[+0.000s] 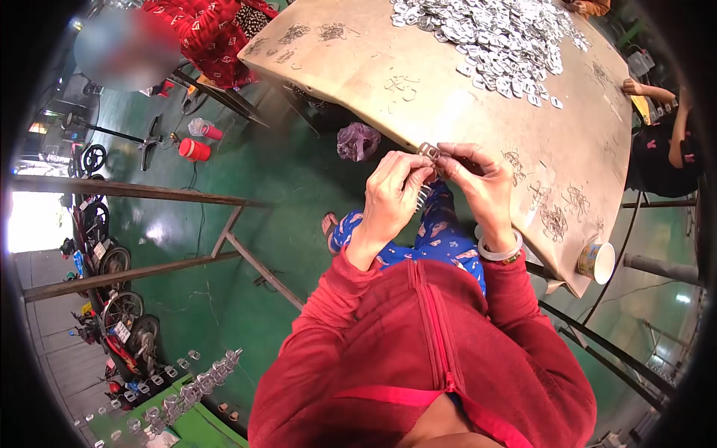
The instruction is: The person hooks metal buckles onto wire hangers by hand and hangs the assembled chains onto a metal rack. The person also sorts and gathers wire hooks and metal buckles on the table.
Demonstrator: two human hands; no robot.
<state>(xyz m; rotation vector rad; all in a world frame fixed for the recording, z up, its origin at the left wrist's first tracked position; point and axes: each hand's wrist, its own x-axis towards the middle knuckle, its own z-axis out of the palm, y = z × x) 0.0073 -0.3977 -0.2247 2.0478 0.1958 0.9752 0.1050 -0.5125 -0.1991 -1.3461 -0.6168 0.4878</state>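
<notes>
My left hand [390, 196] is closed in a pinch on a small metal buckle [429, 150] at the table's near edge. A row of more metal pieces [423, 197] shows under its fingers; how they are held is hidden. My right hand [482, 183], with a white bangle at the wrist, has thumb and forefinger pinched at the same buckle's side. Whether a thin wire piece is between those fingertips is too small to tell. On the table lie small clusters of thin bent wire pieces [553, 222], nearest to my right hand.
A big heap of flat metal buckles [508, 45] covers the far part of the brown-topped table [448, 112]. A paper cup [596, 263] is at the near right corner. Other people sit at the left and right sides. A plastic bag [358, 142] hangs below the edge.
</notes>
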